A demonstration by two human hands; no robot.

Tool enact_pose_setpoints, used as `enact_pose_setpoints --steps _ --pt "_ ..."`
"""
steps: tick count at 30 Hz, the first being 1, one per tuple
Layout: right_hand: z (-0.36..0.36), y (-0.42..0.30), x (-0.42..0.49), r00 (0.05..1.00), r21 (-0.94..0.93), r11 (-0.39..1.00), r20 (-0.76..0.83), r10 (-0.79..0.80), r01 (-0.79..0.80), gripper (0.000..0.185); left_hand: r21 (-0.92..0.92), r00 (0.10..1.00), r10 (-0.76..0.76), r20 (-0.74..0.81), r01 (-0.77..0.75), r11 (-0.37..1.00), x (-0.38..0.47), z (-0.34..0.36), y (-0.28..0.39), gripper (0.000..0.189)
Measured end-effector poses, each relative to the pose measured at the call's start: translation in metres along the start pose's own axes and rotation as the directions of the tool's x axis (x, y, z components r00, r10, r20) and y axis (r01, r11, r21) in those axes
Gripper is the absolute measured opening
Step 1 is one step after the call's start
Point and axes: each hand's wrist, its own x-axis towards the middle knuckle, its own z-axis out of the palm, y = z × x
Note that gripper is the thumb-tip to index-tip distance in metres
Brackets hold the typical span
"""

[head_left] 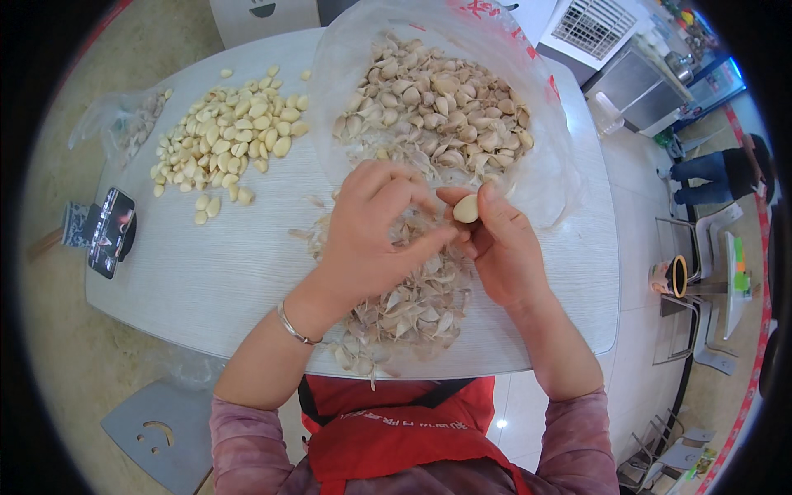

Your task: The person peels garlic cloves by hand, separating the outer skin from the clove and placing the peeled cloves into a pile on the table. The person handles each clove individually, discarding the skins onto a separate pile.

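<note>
My right hand (507, 247) holds a peeled garlic clove (466, 209) between thumb and fingers. My left hand (380, 229), with a bracelet (294, 325) on its wrist, is just left of the clove, thumb and fingers apart; nothing shows in its grasp. Beneath and between both hands lies a heap of papery garlic skins (427, 309). Beyond them, unpeeled garlic cloves (445, 105) rest on a large clear plastic bag (557, 167). A pile of peeled garlic cloves (232, 130) is spread on the white table (216, 266) at the upper left.
A phone (112, 232) leans on a stand at the table's left edge. Behind it sits a small plastic bag (127, 120) with cloves inside. A grey chair (164, 433) is at lower left. Chairs (708, 328), a bin (669, 276) and a standing person (721, 173) are off to the right.
</note>
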Motion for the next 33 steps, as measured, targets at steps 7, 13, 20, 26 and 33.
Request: enact_pose_setpoints --steps 7,13,20,26,33 --pt "0.001 0.009 -0.002 0.996 -0.094 0.995 0.071 0.050 -0.043 0.047 0.097 0.987 0.153 0.056 -0.158 0.983 0.000 0.005 -0.013 0.025" --pt "0.004 0.006 -0.006 0.983 -0.367 0.930 0.176 0.055 0.014 0.036 -0.110 0.871 -0.490 -0.040 0.484 0.868 0.005 -0.019 -0.012 0.017" --pt "0.005 0.021 -0.001 0.956 -0.589 0.758 0.247 -0.160 0.279 0.017 0.408 0.822 -0.141 -0.552 0.413 0.814 0.022 -0.124 -0.103 0.023" --pt "0.005 0.016 -0.005 0.936 -0.651 0.672 0.258 -0.241 0.353 0.015 0.569 0.939 0.058 -0.338 0.155 0.807 0.036 -0.095 -0.085 0.021" --pt "0.008 0.016 -0.004 0.920 -0.640 0.662 0.238 -0.311 0.389 0.012 0.361 0.965 0.165 0.204 -0.231 0.904 0.049 -0.006 -0.091 0.032"
